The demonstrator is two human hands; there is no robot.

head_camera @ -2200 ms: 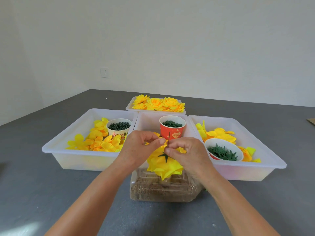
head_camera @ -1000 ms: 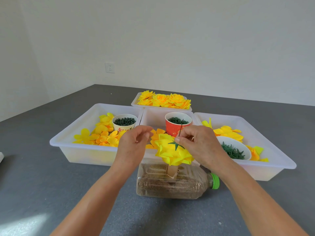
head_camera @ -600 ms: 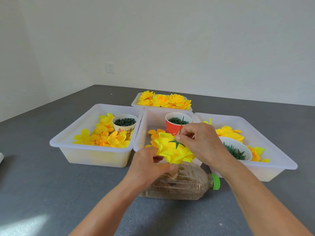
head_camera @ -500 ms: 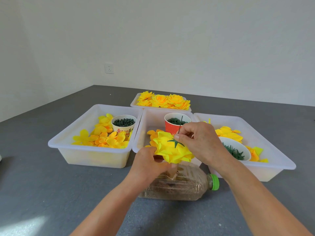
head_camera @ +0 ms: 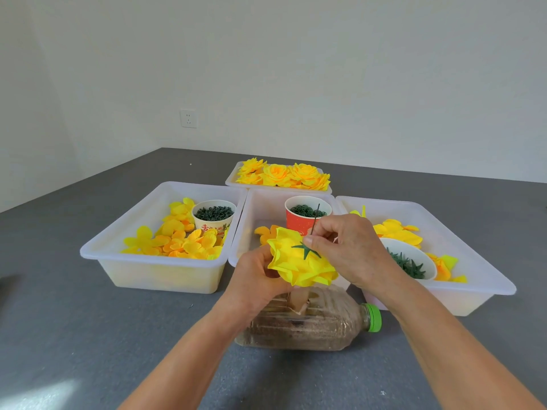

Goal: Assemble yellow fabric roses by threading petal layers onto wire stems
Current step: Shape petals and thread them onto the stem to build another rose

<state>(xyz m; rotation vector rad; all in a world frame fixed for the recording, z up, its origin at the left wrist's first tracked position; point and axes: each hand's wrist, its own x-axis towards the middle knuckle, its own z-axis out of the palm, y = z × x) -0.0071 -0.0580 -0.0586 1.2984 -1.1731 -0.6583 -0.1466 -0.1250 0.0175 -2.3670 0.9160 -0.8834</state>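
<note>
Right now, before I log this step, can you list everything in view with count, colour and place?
rose: one, yellow with green star calyx, held over the bottle
wire stem: one, dark, sticking up from the rose
bottle: one, clear with green cap, lying on its side near centre
tubs: three, white, in a row behind the bottle
tray of finished roses: one, white, at the back
loose petals: many, yellow and orange, in all three tubs
cups: three, holding green pieces, one per tub
table: grey
wall socket: one, white
left hand: grip under the rose
right hand: grip pinching the wire stem
</note>
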